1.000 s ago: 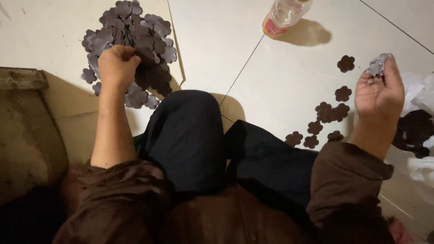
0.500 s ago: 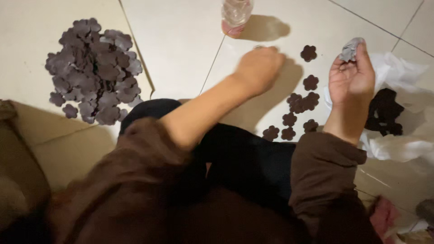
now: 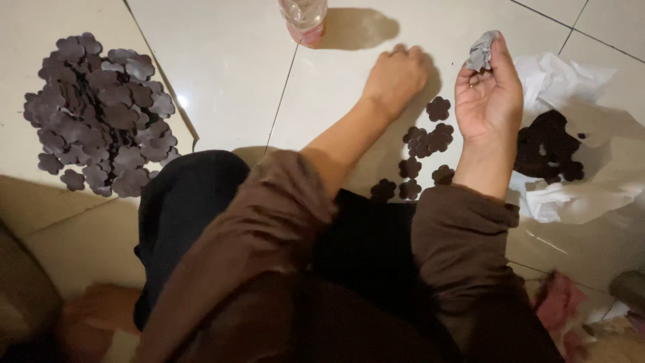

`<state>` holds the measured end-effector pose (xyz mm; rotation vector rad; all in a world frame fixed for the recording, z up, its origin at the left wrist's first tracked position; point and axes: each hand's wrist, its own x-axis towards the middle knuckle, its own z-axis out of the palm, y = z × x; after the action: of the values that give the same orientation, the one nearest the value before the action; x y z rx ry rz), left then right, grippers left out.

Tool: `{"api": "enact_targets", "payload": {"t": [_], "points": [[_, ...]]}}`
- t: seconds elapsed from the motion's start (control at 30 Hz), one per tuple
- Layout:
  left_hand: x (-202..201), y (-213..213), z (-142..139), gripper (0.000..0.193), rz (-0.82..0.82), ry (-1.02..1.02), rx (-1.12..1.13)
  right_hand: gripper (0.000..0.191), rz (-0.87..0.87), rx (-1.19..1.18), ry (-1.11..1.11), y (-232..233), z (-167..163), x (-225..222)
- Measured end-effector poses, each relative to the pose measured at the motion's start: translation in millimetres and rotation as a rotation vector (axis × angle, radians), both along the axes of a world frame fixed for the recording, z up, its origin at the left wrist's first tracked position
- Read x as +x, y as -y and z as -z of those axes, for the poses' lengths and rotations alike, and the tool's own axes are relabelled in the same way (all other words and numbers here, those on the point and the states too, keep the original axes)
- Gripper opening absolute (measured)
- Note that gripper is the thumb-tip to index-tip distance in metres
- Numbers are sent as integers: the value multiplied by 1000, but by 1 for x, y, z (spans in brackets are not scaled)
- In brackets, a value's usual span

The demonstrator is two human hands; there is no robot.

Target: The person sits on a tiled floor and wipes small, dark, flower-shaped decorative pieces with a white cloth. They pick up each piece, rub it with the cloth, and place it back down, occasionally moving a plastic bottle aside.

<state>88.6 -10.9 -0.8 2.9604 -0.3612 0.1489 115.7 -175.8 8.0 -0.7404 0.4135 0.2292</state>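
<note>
Flower-shaped cutouts [image 3: 422,142] lie scattered on the tile under my left hand [image 3: 396,77], fist curled closed above them; right hand [image 3: 489,101] pinches a grey piece [image 3: 482,51]. Thin, light, floppy, I judge; grip edges.

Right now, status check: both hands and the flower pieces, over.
Left hand closed, knuckles up, on the floor by the scattered flower cutouts. Right hand raised, pinching a grey piece. Big pile far left. Bottle beyond, clear of both.
</note>
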Motion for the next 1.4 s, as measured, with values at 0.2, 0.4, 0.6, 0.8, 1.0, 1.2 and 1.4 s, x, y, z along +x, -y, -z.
{"api": "enact_targets", "payload": {"t": [0.2, 0.4, 0.6, 0.8, 1.0, 1.2, 1.4], "points": [[-61, -40, -9, 28, -125, -300, -11, 29, -94, -174, 97, -11, 1, -8], [-115, -45, -32, 63, -146, -492, -50, 16, -398, -768, 287, -41, 7, -24], [-110, -45, -22, 68, -125, -572, -17, 12, -649, -1167, 394, -64, 13, -52], [-105, -33, -11, 74, -98, -643, 87, 10, -579, -1368, 728, -71, 17, -63], [-100, -24, -3, 67, -98, -634, 60, 9, -687, -1467, 717, -65, 12, -70], [-96, -31, -11, 79, -51, -721, 32, 8, -600, -1243, 686, -64, 2, -63], [-94, -31, -15, 66, -66, -698, 3, 11, -689, -1413, 668, -71, -5, -65]]}}
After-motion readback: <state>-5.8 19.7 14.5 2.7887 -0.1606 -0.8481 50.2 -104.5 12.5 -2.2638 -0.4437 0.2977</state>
